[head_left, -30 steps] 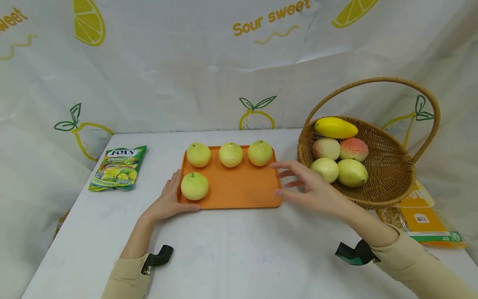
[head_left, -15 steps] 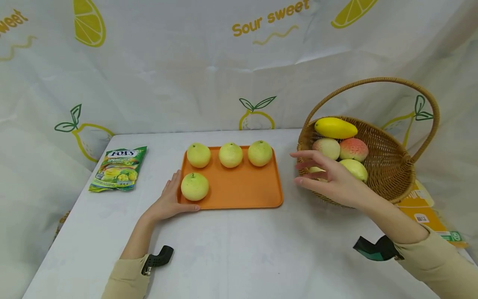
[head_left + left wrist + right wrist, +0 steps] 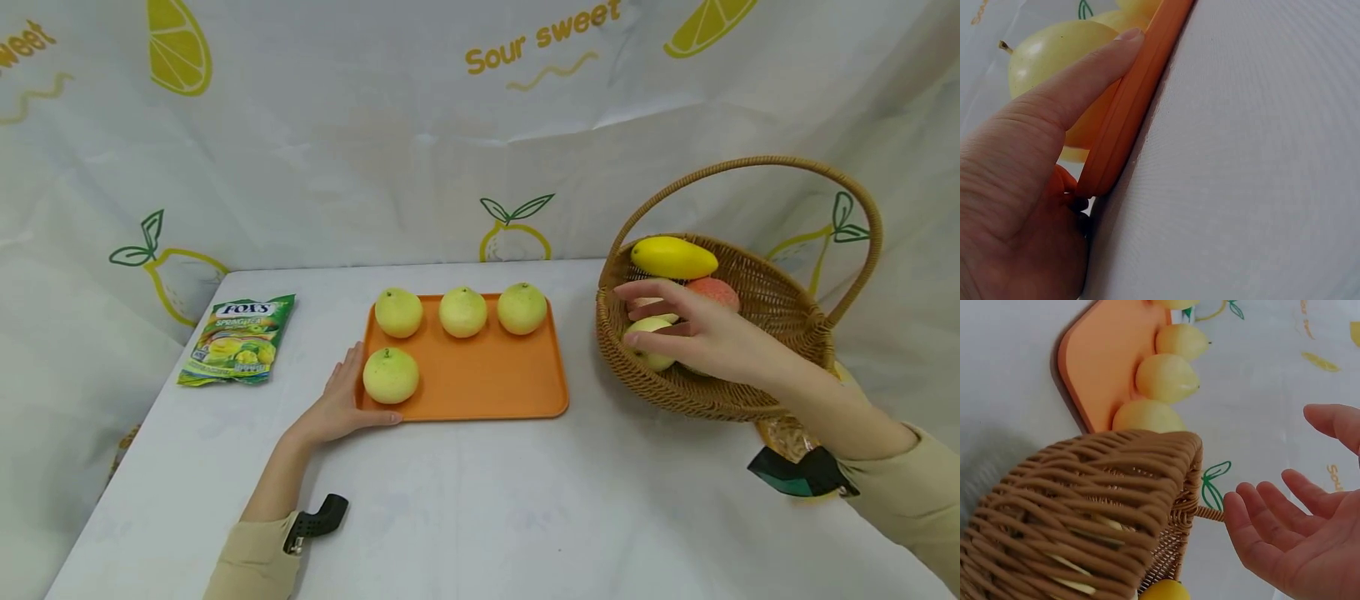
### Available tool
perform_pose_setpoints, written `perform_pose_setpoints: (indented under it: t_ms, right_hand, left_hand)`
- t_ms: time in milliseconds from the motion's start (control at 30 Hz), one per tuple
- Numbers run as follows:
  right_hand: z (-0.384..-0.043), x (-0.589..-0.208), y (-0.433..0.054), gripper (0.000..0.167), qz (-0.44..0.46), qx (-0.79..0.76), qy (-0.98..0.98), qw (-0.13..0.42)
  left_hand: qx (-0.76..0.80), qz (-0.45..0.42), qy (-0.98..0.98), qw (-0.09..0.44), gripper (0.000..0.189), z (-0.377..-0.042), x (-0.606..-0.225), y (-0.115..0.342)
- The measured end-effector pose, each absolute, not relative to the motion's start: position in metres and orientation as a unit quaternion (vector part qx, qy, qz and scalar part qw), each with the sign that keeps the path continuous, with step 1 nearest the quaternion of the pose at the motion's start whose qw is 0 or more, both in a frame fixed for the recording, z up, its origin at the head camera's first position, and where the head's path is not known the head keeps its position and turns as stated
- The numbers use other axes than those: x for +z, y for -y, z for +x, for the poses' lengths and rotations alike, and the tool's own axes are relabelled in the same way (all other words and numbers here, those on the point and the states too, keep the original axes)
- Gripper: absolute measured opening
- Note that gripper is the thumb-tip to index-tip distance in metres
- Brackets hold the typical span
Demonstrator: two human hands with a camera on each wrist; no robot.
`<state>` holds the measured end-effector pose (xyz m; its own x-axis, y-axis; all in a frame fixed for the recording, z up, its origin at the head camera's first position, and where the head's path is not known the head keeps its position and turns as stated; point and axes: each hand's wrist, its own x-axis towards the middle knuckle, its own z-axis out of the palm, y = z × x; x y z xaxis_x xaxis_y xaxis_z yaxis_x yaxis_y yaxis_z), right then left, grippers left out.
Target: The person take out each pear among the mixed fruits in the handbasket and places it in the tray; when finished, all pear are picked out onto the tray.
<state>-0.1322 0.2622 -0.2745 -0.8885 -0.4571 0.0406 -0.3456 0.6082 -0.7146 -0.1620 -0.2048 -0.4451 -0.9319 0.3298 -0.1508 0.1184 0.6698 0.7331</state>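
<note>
My left hand [image 3: 337, 408] rests at the near left corner of an orange tray [image 3: 480, 375], thumb straight along the front rim and fingers along the left side. In the left wrist view the thumb [image 3: 1079, 81] lies on the rim. Three round pale-green pears stand along the tray's back, and another pear [image 3: 391, 376] sits front left. My right hand [image 3: 708, 333] hovers over a wicker basket [image 3: 660, 392], fingers spread and slightly bent, holding nothing. Under it a pale-green pear [image 3: 651, 350] is partly covered. A red peach [image 3: 716, 292] and a yellow mango-shaped fruit [image 3: 675, 257] lie behind.
The basket's tall handle [image 3: 780, 160] arches over its right part. A green candy bag [image 3: 238, 340] lies at the table's left. Behind the basket's right side, a packet is mostly hidden by the right arm. A printed cloth [image 3: 360, 150] hangs at the back.
My right hand has moved right, from the tray's right edge to over the fruit in the basket. My left hand and the tray have stayed put.
</note>
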Motion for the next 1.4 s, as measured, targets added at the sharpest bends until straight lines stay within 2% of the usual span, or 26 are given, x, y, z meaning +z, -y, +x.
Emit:
perform_pose_setpoints:
  t_ms: [200, 467, 867, 1100, 1200, 1400]
  right_hand:
    - [-0.147, -0.268, -0.275, 0.043, -0.252, -0.320, -0.910, 0.077]
    - [-0.171, -0.265, -0.287, 0.040, -0.261, -0.261, -0.919, 0.141]
    - [-0.201, -0.279, -0.299, 0.049, -0.285, -0.185, -0.916, 0.213]
    - [-0.213, -0.290, -0.298, 0.067, -0.278, -0.146, -0.912, 0.263]
    - [-0.215, -0.294, -0.297, 0.069, -0.270, -0.142, -0.909, 0.283]
    - [-0.218, -0.303, -0.296, 0.067, -0.287, -0.103, -0.911, 0.277]
  left_hand:
    - [0.388, 0.119, -0.903, 0.140, 0.132, -0.161, -0.443, 0.205]
    - [0.390, 0.116, -0.903, 0.141, 0.132, -0.161, -0.444, 0.205]
    - [0.392, 0.113, -0.902, 0.143, 0.132, -0.161, -0.443, 0.204]
    - [0.391, 0.115, -0.902, 0.141, 0.132, -0.161, -0.444, 0.203]
    - [0.392, 0.114, -0.902, 0.141, 0.132, -0.161, -0.445, 0.203]
    - [0.390, 0.115, -0.903, 0.138, 0.132, -0.161, -0.445, 0.204]
